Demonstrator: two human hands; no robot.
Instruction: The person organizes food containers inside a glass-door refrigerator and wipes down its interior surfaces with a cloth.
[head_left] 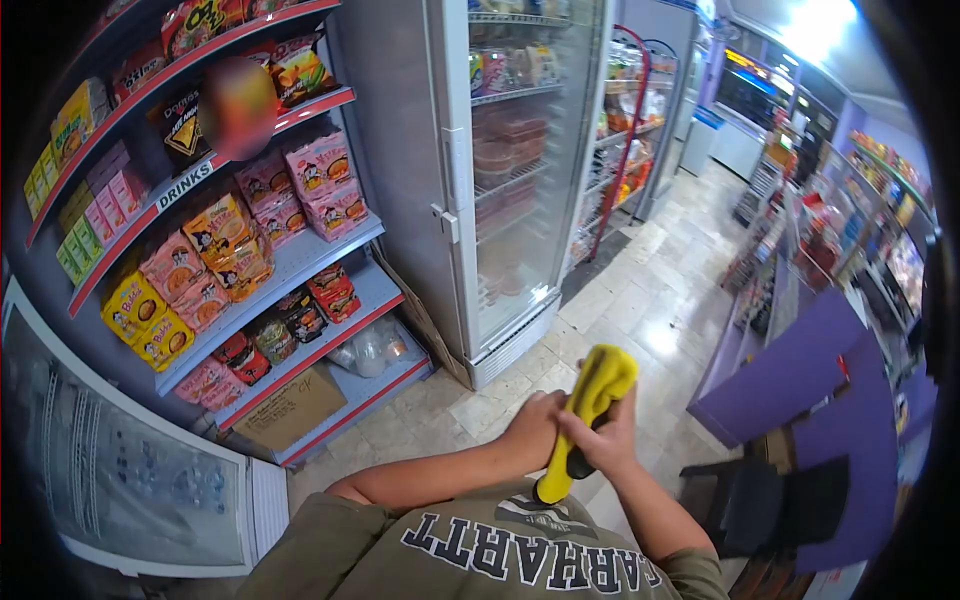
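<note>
In front of my chest is a long yellow object with black parts point(606, 375), blurred in places, and I cannot make out its kind. My right hand point(608, 438) is wrapped round its middle, with the thumb lying across it. Its yellow upper end points away from me, and its lower end comes close to my shirt point(470, 550). My left hand point(536, 422) is against the object's left side with its fingers curled. The fingertips are partly hidden, so what they grip, if anything, does not show.
Shelves of noodle packs point(215, 230) stand at the left, with a cardboard box point(290, 410) on the lowest one. A glass-door fridge point(515, 180) stands ahead. A tiled aisle point(620, 310) runs away past it. At right are a purple counter point(790, 370) and a black chair point(750, 505).
</note>
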